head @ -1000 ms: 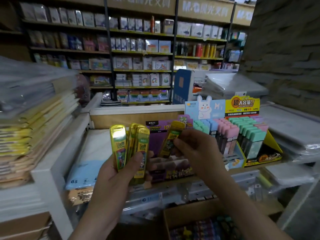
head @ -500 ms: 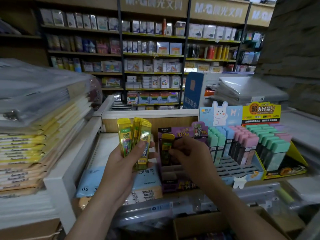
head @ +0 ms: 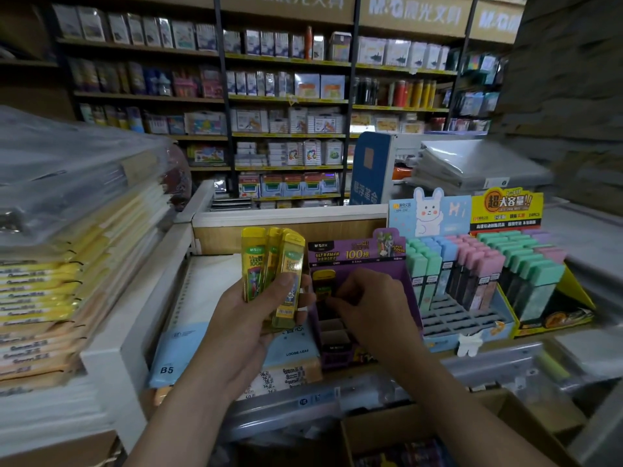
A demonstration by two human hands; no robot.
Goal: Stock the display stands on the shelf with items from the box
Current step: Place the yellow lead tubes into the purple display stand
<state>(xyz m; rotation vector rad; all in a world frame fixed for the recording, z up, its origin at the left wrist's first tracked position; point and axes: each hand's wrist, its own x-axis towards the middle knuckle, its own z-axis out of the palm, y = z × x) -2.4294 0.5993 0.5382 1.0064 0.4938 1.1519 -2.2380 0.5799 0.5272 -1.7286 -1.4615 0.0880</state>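
1. The purple display stand sits upright on the shelf, with its header card at the back and its slots stepping down towards the person.
2. The right hand is over the stand's middle. Its fingers are curled, and thumb and fingertips pinch the lower part of a single yellow case standing upright in the stand's back-left slot.
3. The left hand is just left of the stand, clamped on a fan of yellow cases held upright, with the thumb across their fronts.
4. Just right of the stand is a blue bunny stand, its back rows filled with pastel-capped cases. Further right is a yellow stand with green and pink caps.
5. Left of the stand, beneath the left hand, a blue B5 loose-leaf pack lies flat.
6. Below and in front of the stand is an open cardboard box; its contents are too dark to make out.
7. Well left of the stand are stacks of wrapped notebooks.
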